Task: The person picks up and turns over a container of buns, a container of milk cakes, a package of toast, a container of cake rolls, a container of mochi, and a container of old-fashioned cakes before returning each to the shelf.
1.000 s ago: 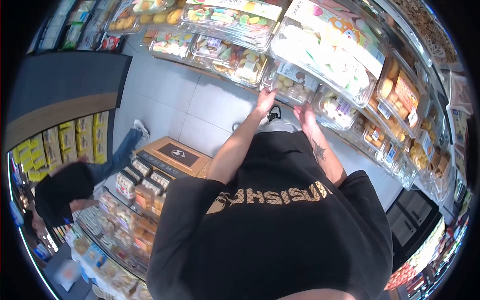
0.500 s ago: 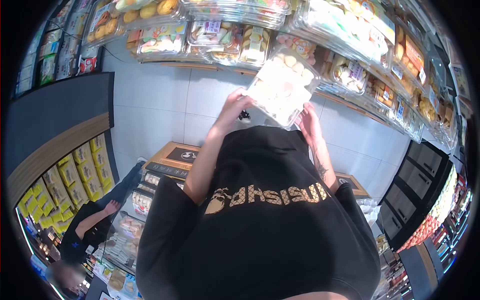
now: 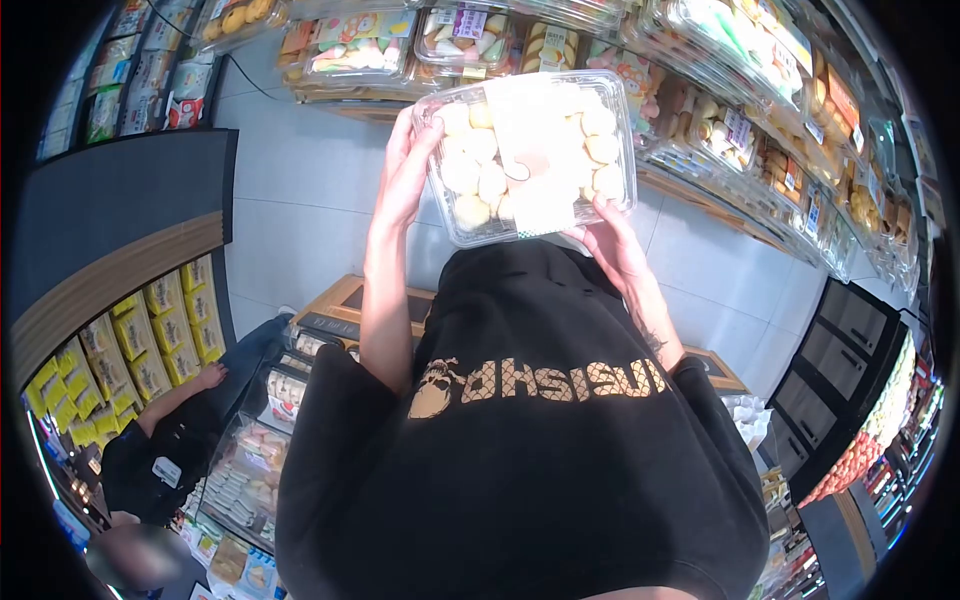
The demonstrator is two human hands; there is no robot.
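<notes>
Between my hands is a clear plastic box (image 3: 480, 165) of round, pale yellow pastries, with a white label band across its lid that is washed out by glare. My left hand (image 3: 408, 165) grips the box's left edge, thumb on the lid and the other fingers partly hidden. At the lower right corner my right hand (image 3: 612, 240) holds it, with the thumb on top and fingers below. The box is held above the floor, in front of the stocked shelf.
Stacked boxes of sweets (image 3: 365, 50) line the shelf ahead and to the right. Yellow packets (image 3: 160, 335) fill a rack at left. Another person (image 3: 165, 450) stands at lower left beside packaged goods. A dark drawer cabinet (image 3: 830, 370) is at right.
The box has turned, its lid now facing me more squarely, and has moved left and closer. My left hand has moved up and left along with it; the other person has shifted slightly.
</notes>
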